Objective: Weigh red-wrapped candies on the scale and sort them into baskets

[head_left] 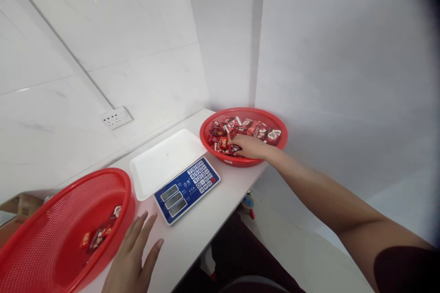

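My right hand (250,147) reaches into a red basket (281,139) at the table's far end, its fingers bent down onto small red wrapped packets (242,129). Its fingertips are partly lost among the packets, so I cannot tell if one is held. My left hand (133,256) is empty, fingers spread, beside the near rim of a second red basket (48,238). A few red packets (99,236) lie in that basket. Between the baskets sits a scale with a blue keypad panel (187,190) and a bare white tray (168,160).
The white table (220,206) runs along a tiled wall with a socket (116,118). A cardboard box (25,206) stands behind the left basket. A pale wall rises behind and right of the far basket. Dark clothing shows below the table edge.
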Demonstrator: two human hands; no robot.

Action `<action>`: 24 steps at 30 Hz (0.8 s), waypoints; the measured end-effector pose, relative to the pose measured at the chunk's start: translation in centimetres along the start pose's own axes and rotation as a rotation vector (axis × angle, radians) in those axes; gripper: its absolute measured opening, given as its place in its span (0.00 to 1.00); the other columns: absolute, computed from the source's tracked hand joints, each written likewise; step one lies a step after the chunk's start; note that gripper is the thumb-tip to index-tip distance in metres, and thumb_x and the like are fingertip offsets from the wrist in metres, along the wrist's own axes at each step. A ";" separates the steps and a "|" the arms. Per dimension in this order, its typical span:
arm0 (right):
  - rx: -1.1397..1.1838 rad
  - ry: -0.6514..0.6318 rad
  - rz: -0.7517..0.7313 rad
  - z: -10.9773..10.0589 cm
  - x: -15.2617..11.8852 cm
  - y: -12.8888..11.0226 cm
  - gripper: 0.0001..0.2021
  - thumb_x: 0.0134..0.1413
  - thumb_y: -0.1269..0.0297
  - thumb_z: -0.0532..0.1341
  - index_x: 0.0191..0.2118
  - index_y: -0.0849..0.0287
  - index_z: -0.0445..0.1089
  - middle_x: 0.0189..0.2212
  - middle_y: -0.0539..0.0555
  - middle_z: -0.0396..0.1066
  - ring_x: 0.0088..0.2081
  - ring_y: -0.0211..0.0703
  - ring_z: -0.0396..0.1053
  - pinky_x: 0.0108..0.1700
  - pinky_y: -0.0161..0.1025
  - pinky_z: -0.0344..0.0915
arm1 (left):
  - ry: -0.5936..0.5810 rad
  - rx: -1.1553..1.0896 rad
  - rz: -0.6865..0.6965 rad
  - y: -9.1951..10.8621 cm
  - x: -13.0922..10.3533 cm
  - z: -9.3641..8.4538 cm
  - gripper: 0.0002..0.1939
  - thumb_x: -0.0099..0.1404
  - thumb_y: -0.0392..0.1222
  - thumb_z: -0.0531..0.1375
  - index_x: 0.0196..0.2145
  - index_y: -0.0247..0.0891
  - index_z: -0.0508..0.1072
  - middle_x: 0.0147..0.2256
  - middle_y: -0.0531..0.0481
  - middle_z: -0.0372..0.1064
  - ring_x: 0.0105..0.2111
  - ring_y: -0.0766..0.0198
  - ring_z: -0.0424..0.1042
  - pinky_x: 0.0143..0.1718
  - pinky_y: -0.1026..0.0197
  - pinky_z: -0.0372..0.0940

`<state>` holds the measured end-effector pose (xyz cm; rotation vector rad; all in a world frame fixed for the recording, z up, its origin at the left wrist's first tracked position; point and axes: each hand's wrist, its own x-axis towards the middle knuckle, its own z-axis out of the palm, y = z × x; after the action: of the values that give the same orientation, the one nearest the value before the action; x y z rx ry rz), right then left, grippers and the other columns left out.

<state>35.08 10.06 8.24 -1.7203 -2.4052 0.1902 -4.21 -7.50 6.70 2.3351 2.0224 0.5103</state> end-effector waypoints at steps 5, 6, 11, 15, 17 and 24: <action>0.014 0.035 0.006 0.1 0.3 -0.3 0.18 0.50 0.66 0.61 0.49 0.57 0.69 0.47 0.59 0.70 0.48 0.55 0.68 0.47 0.43 0.63 | 0.004 0.044 0.047 -1.0 -0.9 -0.6 0.25 0.65 0.51 0.51 0.58 0.44 0.62 0.59 0.44 0.60 0.60 0.52 0.56 0.55 0.46 0.61; 0.021 0.044 0.010 0.0 0.3 -0.4 0.18 0.50 0.66 0.61 0.49 0.56 0.69 0.47 0.59 0.71 0.48 0.54 0.68 0.46 0.43 0.63 | 0.008 0.050 0.052 -1.1 -1.0 -0.6 0.24 0.65 0.50 0.51 0.58 0.44 0.62 0.59 0.44 0.59 0.60 0.52 0.56 0.55 0.46 0.61; 0.054 0.111 0.077 -0.5 0.4 -1.0 0.20 0.52 0.66 0.59 0.53 0.57 0.65 0.52 0.58 0.69 0.51 0.53 0.67 0.49 0.44 0.63 | 0.045 0.073 0.096 -1.0 -0.7 -0.1 0.24 0.66 0.47 0.51 0.58 0.45 0.61 0.59 0.46 0.60 0.59 0.53 0.57 0.54 0.47 0.62; 0.066 0.164 0.154 -1.3 1.0 -0.5 0.22 0.54 0.66 0.56 0.57 0.58 0.62 0.55 0.60 0.66 0.53 0.54 0.66 0.50 0.46 0.63 | 0.081 0.095 0.225 -1.3 0.5 0.5 0.24 0.65 0.44 0.52 0.59 0.45 0.61 0.59 0.48 0.60 0.59 0.54 0.58 0.53 0.52 0.64; 0.074 0.174 0.169 -1.6 1.3 -0.3 0.24 0.55 0.66 0.56 0.58 0.60 0.60 0.56 0.60 0.64 0.54 0.55 0.64 0.52 0.47 0.62 | 0.090 0.120 0.299 -1.6 1.3 0.8 0.25 0.65 0.43 0.53 0.59 0.45 0.60 0.58 0.48 0.60 0.58 0.55 0.59 0.51 0.54 0.65; 0.155 0.132 0.138 -2.0 2.5 -0.4 0.25 0.53 0.62 0.60 0.57 0.59 0.62 0.56 0.58 0.66 0.55 0.53 0.64 0.54 0.46 0.61 | 0.149 0.134 0.426 -2.0 3.8 2.1 0.25 0.63 0.41 0.55 0.59 0.44 0.61 0.57 0.46 0.62 0.56 0.55 0.62 0.49 0.58 0.67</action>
<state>34.38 12.27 10.49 -1.7695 -2.1217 0.2655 -5.17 -3.11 5.12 2.9090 1.6496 0.5881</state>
